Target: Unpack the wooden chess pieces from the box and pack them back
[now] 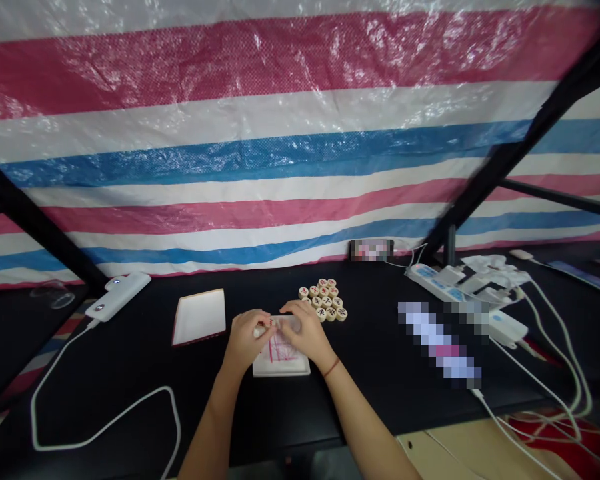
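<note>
In front of me lies a shallow white box tray [281,370]. In it is a thin, clear-looking sheet with red grid lines [281,352], crumpled or folded. My left hand [246,339] is closed at the tray's far left, fingertips pinching the sheet's upper edge. My right hand [307,335] curls over the far right, thumb and fingers closed on the same sheet. The exact grip is partly hidden by the fingers. Just beyond my right hand, round Chinese chess pieces [326,302] stand in rows, some with red characters, others dark.
A white-lined box lid [200,317] lies to the left. Further left is a white power strip [120,297] with a looping cable [105,417]. A phone [371,250] leans at the back. On the right are a blurred device [440,343], another power strip [435,283] and tangled cables.
</note>
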A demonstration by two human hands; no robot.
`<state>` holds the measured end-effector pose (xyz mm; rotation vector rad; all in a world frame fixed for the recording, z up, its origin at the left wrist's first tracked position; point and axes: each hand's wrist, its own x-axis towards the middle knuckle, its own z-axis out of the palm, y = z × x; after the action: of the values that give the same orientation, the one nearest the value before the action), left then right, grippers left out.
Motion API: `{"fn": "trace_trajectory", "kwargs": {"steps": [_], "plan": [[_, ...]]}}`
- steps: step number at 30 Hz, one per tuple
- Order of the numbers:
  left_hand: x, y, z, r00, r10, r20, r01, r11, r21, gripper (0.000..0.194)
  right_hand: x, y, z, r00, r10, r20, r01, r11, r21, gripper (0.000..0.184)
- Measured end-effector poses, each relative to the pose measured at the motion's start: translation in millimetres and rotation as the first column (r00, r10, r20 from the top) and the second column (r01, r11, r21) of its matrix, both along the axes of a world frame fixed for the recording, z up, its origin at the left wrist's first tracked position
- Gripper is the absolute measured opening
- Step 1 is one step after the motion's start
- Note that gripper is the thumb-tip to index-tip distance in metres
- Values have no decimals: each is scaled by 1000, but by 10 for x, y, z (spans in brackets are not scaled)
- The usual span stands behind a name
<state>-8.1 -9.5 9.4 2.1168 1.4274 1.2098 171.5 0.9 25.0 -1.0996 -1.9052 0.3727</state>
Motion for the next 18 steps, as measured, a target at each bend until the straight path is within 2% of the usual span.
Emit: {"fn": "trace_trajectory", "kwargs": {"steps": [4, 5, 9, 12, 14, 16, 18], "plan": [[30, -15, -9, 981, 5, -191, -15, 998, -54, 6, 70, 60, -32, 981, -113, -155, 119, 992, 30, 12], [34, -13, -7, 977, 17, -211, -32, 997, -66, 4, 75, 67, -39, 976, -131, -175, 140, 989, 37, 12], [45, 15, 4, 970, -41, -238, -1, 985, -173, 34, 89, 78, -73, 956, -184, -228, 198, 979, 43, 14], [49, 34, 2, 969, -69, -238, 14, 975, -224, 28, 201, 138, -84, 933, -268, -242, 280, 960, 19, 15], [44, 40, -4, 976, -60, -210, 13, 975, -220, 26, 358, 238, -55, 891, -406, -202, 409, 912, -26, 18], [36, 43, -10, 982, -63, -178, 23, 976, -218, 27, 548, 387, 11, 825, -560, -71, 553, 827, -98, 21], [29, 47, -16, 984, -68, -162, 29, 973, -227, 28, 719, 573, 100, 814, -554, 173, 578, 802, -149, 26]]}}
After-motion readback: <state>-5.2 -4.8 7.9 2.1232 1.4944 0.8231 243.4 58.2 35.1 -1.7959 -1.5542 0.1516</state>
